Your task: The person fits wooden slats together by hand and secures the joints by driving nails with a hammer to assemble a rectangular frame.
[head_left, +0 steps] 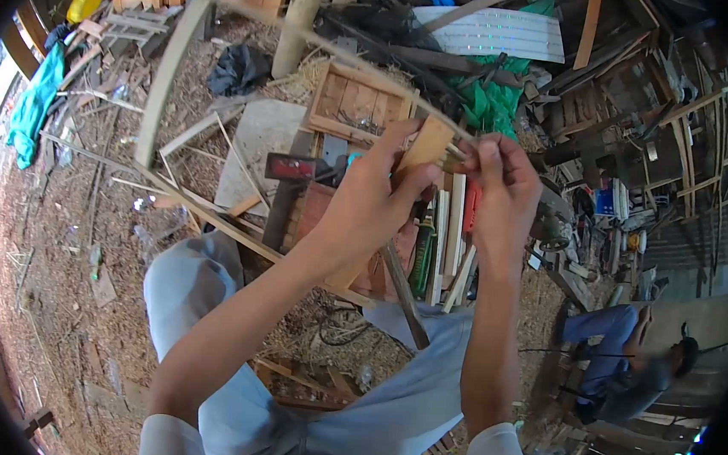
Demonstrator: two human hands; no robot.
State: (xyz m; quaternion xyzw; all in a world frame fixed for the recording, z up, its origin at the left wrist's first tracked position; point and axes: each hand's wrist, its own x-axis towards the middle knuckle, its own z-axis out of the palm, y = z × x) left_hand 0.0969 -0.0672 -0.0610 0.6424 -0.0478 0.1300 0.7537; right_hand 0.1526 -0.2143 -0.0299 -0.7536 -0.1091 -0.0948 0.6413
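Left fingers [420, 179] around slat [429, 142], right fingers [492, 159] apparently pinched

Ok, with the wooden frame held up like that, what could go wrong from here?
The wooden frame might tip or twist, as its far side juts well beyond the left hand. Both hands' fingers are close together near one corner, so a slip could pinch the right hand. Anything small that drops could get lost among scraps littering the floor.
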